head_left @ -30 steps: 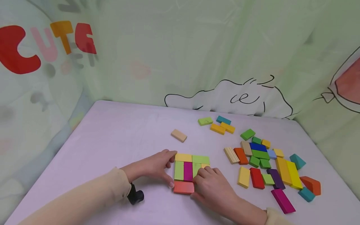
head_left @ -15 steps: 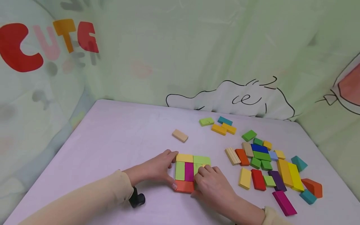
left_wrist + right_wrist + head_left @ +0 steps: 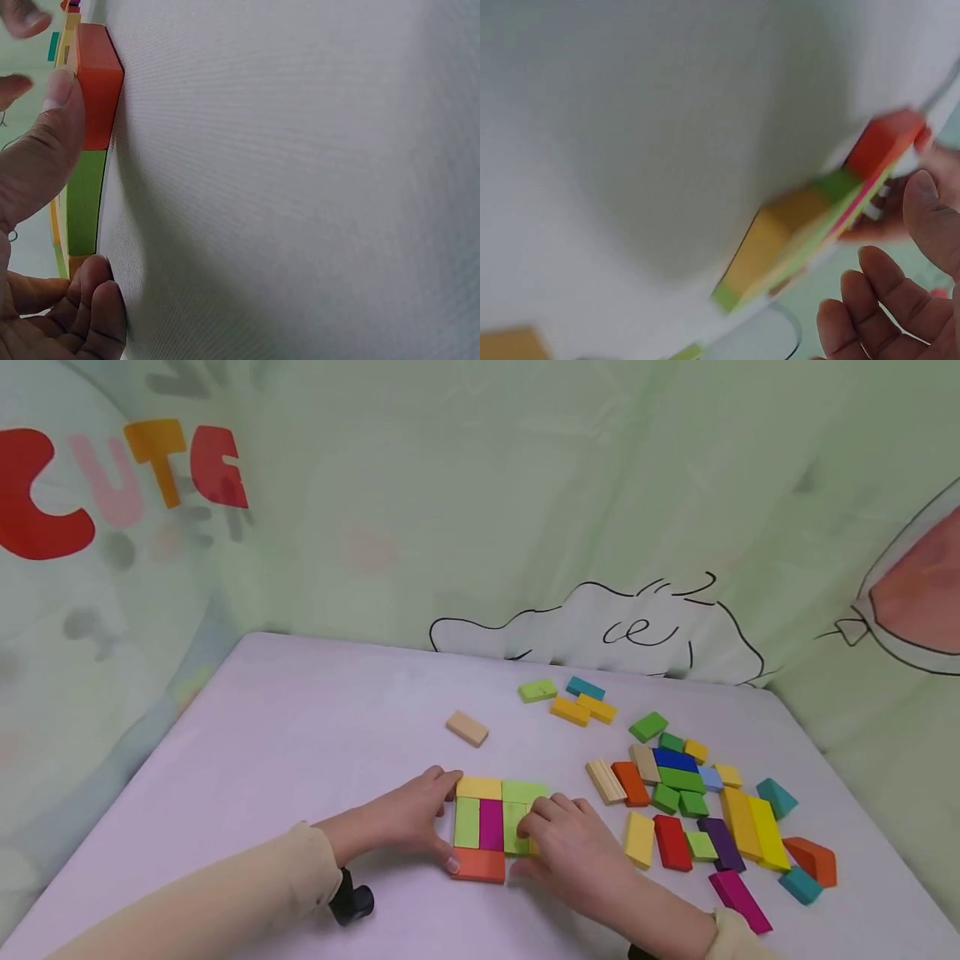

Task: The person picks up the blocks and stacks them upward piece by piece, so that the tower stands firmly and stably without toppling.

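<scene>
A flat rectangle of wooden blocks lies before me in the head view. Its far row is a yellow block [image 3: 478, 788] and a light green block [image 3: 523, 792]. Nearer stand a green block [image 3: 467, 823], a magenta block [image 3: 491, 825] and another green block [image 3: 514, 827], with an orange block [image 3: 478, 866] along the near left. My left hand [image 3: 408, 814] spans the left side, thumb on the orange block, fingertips at the yellow one. My right hand [image 3: 577, 847] hovers beside the right side, partly hiding a yellow block [image 3: 769, 232]; its loosely bent fingers appear apart from the blocks.
Many loose blocks lie to the right, among them a red block [image 3: 672, 843], a purple block [image 3: 722, 844] and a magenta block [image 3: 740, 902]. A plain wood block [image 3: 467, 728] lies beyond the rectangle. Printed cloth [image 3: 480, 510] hangs behind the table [image 3: 315, 718].
The orange block has slid away from me, flush against the green and magenta blocks. My right hand has drawn back rightward, uncovering more of the right green block. My left hand keeps its place.
</scene>
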The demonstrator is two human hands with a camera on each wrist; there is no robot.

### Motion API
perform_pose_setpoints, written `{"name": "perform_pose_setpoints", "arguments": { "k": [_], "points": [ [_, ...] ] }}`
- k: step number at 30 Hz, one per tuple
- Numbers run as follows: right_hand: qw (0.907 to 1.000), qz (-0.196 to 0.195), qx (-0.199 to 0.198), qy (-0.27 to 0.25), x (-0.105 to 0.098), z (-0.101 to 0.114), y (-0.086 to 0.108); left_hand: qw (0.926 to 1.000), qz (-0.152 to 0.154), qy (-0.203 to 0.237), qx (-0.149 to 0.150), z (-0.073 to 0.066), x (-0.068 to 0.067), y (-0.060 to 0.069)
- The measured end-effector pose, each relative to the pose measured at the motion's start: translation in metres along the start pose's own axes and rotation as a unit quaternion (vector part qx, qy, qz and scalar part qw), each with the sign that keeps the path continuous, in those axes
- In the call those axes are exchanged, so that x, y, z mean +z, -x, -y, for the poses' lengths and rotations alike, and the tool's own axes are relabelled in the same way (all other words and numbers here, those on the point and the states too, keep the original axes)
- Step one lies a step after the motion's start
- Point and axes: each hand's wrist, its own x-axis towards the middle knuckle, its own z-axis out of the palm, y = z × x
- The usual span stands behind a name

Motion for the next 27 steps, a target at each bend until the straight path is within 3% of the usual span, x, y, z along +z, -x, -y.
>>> {"name": "perform_pose_setpoints", "arguments": {
  "k": [7, 14, 19, 27],
  "points": [
    [0.9962, -0.022, 0.077, -0.034, -0.024, -0.071, -0.027, 0.9999, -0.001, 0.000, -0.012, 0.002, -0.002, -0.001],
    [0.9903, 0.050, 0.112, -0.065, -0.025, -0.141, -0.081, 0.9998, 0.003, 0.019, -0.008, 0.001, 0.000, 0.000],
    [0.9887, 0.080, 0.112, -0.058, -0.018, -0.159, -0.108, 0.9996, 0.005, 0.025, -0.011, 0.001, 0.000, 0.002],
    [0.9880, 0.064, 0.133, -0.045, -0.015, -0.161, -0.123, 0.9997, 0.004, 0.023, -0.011, -0.002, -0.002, -0.001]
  ]
}}
